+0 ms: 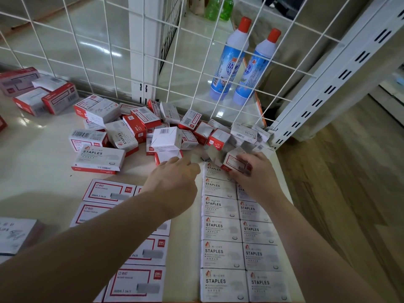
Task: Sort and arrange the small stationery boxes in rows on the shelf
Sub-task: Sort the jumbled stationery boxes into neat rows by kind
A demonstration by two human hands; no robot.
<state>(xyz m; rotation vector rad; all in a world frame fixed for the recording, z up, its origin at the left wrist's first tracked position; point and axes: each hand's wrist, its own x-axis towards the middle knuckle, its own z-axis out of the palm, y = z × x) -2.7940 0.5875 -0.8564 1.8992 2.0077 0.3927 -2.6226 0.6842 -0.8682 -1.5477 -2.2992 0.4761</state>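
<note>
A jumbled pile of small red-and-white staple boxes lies at the back of the white shelf. Two neat rows of white STAPLES boxes run toward me on the right. Red-framed boxes form rows to their left, partly hidden under my left forearm. My right hand grips a red-and-white box at the far end of the white rows. My left hand reaches toward the pile with fingers curled, its fingertips at a white box; whether it holds anything is hidden.
A white wire grid backs the shelf, with two blue bottles with red caps behind it. More boxes sit at the far left. The shelf's right edge drops to a wooden floor beside a slotted upright.
</note>
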